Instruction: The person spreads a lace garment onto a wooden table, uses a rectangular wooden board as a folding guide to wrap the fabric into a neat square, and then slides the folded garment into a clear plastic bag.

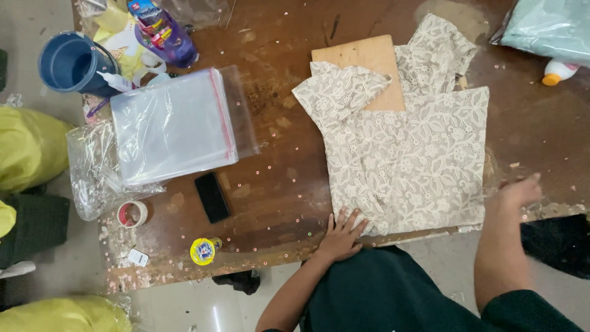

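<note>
A worn brown wooden table (276, 184), scuffed and speckled with tiny sequins, fills most of the view. Pale grey floor (184, 307) shows at six and nine o'clock, perhaps concrete. Light is even, shadows soft.

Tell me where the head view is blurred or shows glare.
Head view: the right hand is smeared by motion blur at the table edge; the left hand on the lace garment is sharp; soft glare lies on the clear plastic bags.

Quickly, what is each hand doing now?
Left hand: open, flat on the garment.
Right hand: blurred, beside the garment; state cannot be told.
</note>
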